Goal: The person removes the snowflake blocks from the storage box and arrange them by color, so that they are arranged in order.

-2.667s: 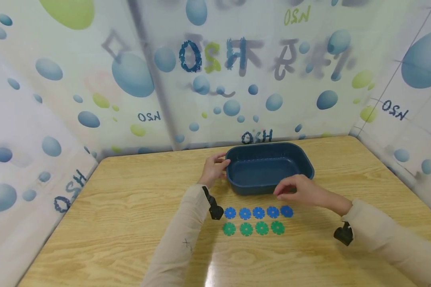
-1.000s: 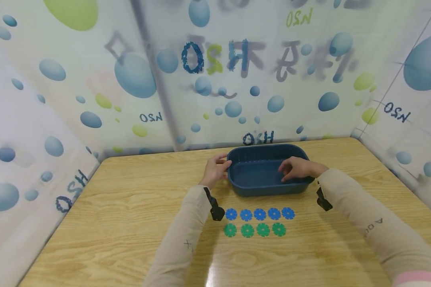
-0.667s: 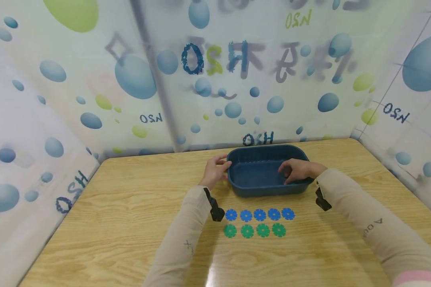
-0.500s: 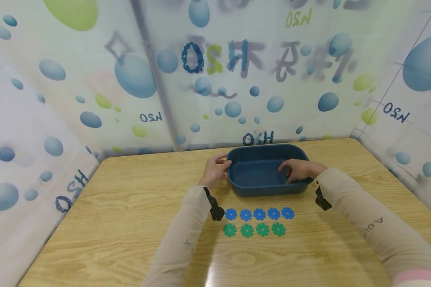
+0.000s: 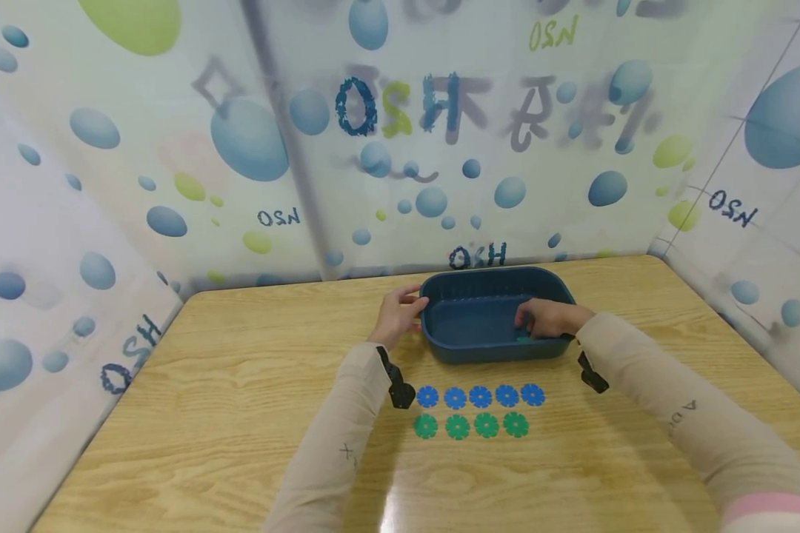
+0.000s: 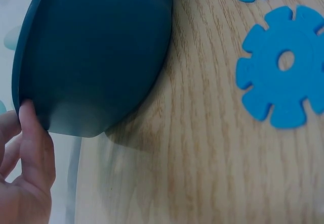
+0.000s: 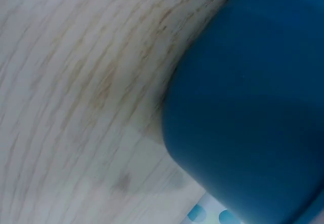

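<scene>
My left hand [image 5: 395,317] grips the left end of a dark blue plastic basin [image 5: 493,354], thumb at the rim; the left wrist view shows its fingers on the basin wall [image 6: 96,57]. Inside the basin, near its right end, is my right hand [image 5: 552,318], fingers curled down. A bit of a green notched disc [image 5: 523,337] shows at those fingertips, the rest of it hidden by the hand. In the right wrist view only the basin's outer wall [image 7: 243,107] appears, without the hand.
In front of the basin, several blue notched discs [image 5: 481,397] lie in a row on the wooden table [image 5: 240,414]. A row of several green notched discs [image 5: 487,425] lies nearer to me. A patterned curtain [image 5: 400,148] hangs behind the table.
From in front of the basin, my right hand has reached into it and then shifted slightly; a piece of green disc now shows at its fingertips. The left hand stays at the rim.
</scene>
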A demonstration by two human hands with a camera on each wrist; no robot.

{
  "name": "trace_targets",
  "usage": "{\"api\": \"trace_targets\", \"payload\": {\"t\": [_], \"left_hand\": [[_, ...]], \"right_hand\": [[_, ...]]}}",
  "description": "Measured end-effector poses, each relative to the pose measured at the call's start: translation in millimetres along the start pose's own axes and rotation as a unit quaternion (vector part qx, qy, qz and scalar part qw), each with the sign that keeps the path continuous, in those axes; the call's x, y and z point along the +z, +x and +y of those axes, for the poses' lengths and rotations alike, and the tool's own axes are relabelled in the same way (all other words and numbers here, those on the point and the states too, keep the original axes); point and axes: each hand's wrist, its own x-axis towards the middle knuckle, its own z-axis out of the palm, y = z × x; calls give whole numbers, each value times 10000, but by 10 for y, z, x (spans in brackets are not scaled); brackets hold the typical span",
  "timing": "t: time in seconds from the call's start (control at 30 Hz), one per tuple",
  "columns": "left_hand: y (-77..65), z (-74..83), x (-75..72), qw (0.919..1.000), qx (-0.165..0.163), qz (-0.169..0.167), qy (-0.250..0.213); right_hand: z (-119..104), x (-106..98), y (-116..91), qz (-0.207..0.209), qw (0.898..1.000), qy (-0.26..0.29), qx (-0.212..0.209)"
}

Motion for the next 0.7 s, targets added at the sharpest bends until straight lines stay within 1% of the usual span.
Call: {"api": "trace_targets", "payload": {"t": [0.17,0.4,0.7], "left_hand": [[-8,-1,0,10000,44,-38,-21],[-1,-1,-3,10000,2,-39,-17],[8,-18,-9,10000,25,-64,-9]], "right_hand": [[20,8,84,223,9992,238,-233],[0,9,167,441,9976,415,-339],[22,36,258,810,9942,680,-194]]}}
